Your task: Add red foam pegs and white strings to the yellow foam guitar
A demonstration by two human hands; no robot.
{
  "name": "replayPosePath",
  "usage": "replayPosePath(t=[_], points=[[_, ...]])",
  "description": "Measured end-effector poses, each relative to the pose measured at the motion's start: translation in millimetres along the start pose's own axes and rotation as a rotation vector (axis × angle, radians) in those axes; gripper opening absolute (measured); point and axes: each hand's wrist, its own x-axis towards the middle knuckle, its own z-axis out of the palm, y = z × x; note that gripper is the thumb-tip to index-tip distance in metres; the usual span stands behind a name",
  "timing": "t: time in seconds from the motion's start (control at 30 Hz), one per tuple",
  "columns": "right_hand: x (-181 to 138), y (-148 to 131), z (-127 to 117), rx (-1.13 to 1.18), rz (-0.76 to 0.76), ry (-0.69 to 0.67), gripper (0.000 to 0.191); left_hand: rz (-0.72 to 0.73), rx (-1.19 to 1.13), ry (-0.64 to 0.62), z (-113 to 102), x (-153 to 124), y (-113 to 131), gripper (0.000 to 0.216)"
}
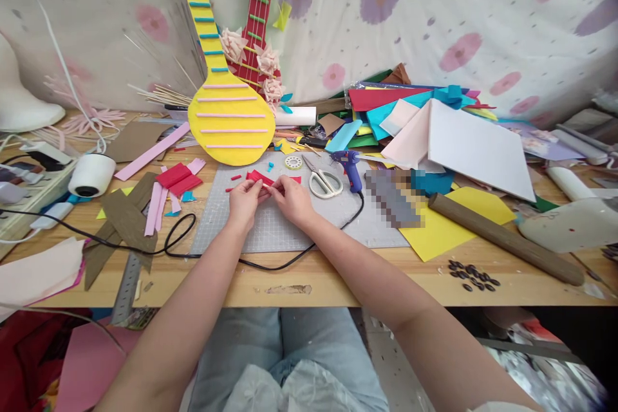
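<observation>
Over the grey cutting mat (270, 232), my left hand (245, 203) and my right hand (292, 199) meet fingertip to fingertip. Both pinch a strip of red crepe paper (261, 177), which my fingers partly cover. Small red pieces (235, 177) lie left of my left hand. Behind my hands are a roll of white tape (293, 162) and a small blue scrap (270, 167). White-handled scissors (326, 184) rest just right of my right hand, and a blue glue gun (348, 170) lies beyond them.
A yellow paper lute shape (232, 122) leans at the back before a red-necked one (261, 13). Folded red paper (179, 178) lies left. The black cord (270, 268) loops across the front. A brown roll (502, 238), yellow sheet (449, 238) and dark seeds (473, 275) sit right.
</observation>
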Motion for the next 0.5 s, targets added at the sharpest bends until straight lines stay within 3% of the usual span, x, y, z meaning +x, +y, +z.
replayPosePath(t=[0.2,0.33,0.5], points=[[-1.0,1.5,-2.6,-0.053,-0.014,0.005,0.016,-0.021,-0.046,-0.092,-3.2,-2.0,0.8,0.017],[-1.6,5.0,-3.7,0.051,-0.045,0.03,0.012,0.007,-0.052,-0.096,-6.2,-1.2,0.3,0.017],[1.4,13.5,2.5,0.441,-0.021,-0.003,0.043,0.026,-0.038,-0.09,-6.7,0.4,-0.5,0.02]])
